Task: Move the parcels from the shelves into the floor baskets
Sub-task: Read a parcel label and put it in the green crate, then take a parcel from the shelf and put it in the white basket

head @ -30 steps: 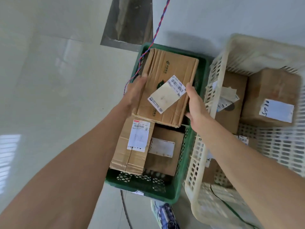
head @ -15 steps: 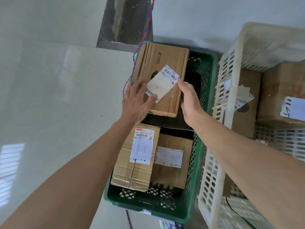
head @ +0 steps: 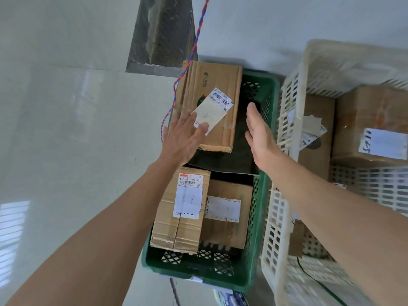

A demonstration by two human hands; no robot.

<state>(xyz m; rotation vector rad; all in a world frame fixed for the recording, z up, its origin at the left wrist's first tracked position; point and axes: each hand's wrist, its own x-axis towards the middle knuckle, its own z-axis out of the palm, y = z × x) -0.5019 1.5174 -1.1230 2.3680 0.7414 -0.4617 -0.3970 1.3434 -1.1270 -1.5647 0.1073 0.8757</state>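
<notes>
A flat brown cardboard parcel (head: 212, 89) with a white barcode label lies at the far end of the green floor basket (head: 262, 217), on top of something dark. My left hand (head: 183, 138) is flat with straight fingers over the parcel's near left corner and label. Just right of the parcel, my right hand (head: 258, 131) hovers open above the dark item, apart from the box. Two more labelled parcels, a tall one (head: 181, 213) and a lower one (head: 227, 215), fill the basket's near half.
A white plastic basket (head: 287, 120) stands against the green one's right side and holds several brown boxes (head: 371, 127). A red-and-blue twisted cord (head: 194, 47) hangs along the green basket's far left corner. Pale tiled floor (head: 77, 129) spreads to the left.
Both hands gripped the flat parcel's sides a second ago and lowered it into the green basket. They have since let go: my left hand lies flat on it, my right has pulled away.
</notes>
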